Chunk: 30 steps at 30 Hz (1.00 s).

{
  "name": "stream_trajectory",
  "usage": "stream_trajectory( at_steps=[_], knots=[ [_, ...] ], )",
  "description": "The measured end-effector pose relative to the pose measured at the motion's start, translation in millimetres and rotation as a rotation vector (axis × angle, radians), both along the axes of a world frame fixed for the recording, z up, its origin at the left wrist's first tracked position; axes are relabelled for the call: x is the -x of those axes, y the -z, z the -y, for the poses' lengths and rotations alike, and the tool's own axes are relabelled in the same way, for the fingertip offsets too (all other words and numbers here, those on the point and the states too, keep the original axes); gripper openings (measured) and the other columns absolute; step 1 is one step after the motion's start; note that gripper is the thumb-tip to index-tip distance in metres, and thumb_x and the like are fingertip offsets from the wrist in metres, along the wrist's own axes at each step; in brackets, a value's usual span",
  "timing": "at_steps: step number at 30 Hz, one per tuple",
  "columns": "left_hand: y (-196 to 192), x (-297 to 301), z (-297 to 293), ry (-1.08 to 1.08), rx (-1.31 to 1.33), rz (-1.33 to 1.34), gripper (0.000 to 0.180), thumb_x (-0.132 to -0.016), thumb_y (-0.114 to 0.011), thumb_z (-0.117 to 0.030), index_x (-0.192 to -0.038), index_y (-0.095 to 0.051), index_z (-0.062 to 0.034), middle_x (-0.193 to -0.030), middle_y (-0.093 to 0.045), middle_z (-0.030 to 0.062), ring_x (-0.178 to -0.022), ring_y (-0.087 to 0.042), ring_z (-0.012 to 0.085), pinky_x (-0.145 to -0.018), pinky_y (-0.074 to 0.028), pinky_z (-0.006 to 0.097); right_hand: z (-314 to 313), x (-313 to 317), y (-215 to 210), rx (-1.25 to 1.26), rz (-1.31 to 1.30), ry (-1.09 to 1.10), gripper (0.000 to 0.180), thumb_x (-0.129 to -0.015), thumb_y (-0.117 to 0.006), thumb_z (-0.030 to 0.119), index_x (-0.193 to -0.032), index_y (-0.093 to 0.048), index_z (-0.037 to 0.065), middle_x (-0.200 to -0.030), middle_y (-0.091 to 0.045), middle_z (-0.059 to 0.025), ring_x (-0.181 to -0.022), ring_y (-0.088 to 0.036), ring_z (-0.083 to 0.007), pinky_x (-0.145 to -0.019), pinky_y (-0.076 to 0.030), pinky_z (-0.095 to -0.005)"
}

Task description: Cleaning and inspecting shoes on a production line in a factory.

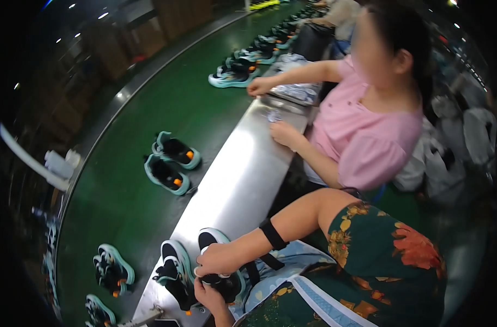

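At the near end of the metal ledge, both my hands are on a black sneaker [226, 284] with a pale teal and white sole. My right hand [221, 259], wearing a black strap on its forearm, has its fingers bent in on the shoe's upper. From below, my left hand [209, 297] grips the shoe's side near the right fingertips. What exactly the fingertips pinch is too small to make out. Close on the left stands a matching sneaker [175, 272], its toe pointing away and an orange tag at its heel.
The metal ledge [226, 163] borders a green conveyor belt [128, 212]. On the belt sit a pair of sneakers [172, 163], more shoes [113, 270] at lower left, and a long row farther off. Beside me a co-worker in a pink top [363, 131] reaches over the ledge.
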<state>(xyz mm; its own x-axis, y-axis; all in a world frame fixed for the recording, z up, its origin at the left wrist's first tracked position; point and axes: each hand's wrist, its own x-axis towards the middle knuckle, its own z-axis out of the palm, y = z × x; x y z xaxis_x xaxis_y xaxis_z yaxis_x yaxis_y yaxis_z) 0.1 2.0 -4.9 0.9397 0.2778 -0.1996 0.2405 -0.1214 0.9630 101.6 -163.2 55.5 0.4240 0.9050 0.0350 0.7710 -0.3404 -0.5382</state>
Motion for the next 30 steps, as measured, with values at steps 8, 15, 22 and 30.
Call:
stream_trajectory(
  at_steps=[8, 15, 22, 30],
  knots=[
    [-41, 6, 18, -0.113, 0.095, -0.155, 0.018, -0.094, -0.058, -0.019, -0.104, -0.055, -0.0039, -0.078, -0.052, -0.0005, -0.057, -0.039, 0.0019, -0.045, -0.027, 0.02, 14, -11, -24, 0.233, -0.014, -0.104, 0.04, -0.067, -0.068, 0.013, -0.106, -0.065, 0.012, -0.087, -0.065, -0.0168, -0.085, -0.065, -0.0377, -0.068, -0.049, -0.0483],
    [-116, 11, 34, 0.241, 0.325, -0.504, 0.033, -0.095, -0.059, -0.026, -0.105, -0.062, 0.0055, -0.085, -0.068, 0.0142, -0.053, -0.048, 0.0079, -0.045, -0.032, 0.019, 21, -11, 9, -0.038, -0.123, -0.128, 0.045, -0.067, -0.068, 0.014, -0.112, -0.064, 0.011, -0.088, -0.066, -0.0187, -0.086, -0.064, -0.0391, -0.071, -0.049, -0.0468],
    [-97, 22, 50, 0.181, 0.311, -0.404, 0.023, -0.096, -0.053, -0.02, -0.103, -0.058, 0.0013, -0.097, -0.068, 0.0137, -0.052, -0.041, 0.0039, -0.044, -0.026, 0.016, 33, 11, 3, -0.194, -0.129, 0.212, 0.031, -0.072, -0.072, 0.021, -0.099, -0.068, 0.007, -0.082, -0.065, -0.0177, -0.076, -0.065, -0.0366, -0.065, -0.05, -0.0436],
    [-97, 7, 56, 0.363, 0.23, -0.41, 0.033, -0.098, -0.049, -0.021, -0.115, -0.056, 0.0056, -0.101, -0.07, 0.0168, -0.061, -0.052, 0.0081, -0.046, -0.029, 0.017, 51, 2, 9, -0.268, -0.23, 0.226, 0.032, -0.067, -0.074, 0.029, -0.09, -0.067, 0.007, -0.082, -0.069, -0.0113, -0.083, -0.067, -0.0324, -0.07, -0.05, -0.0438]
  ],
)
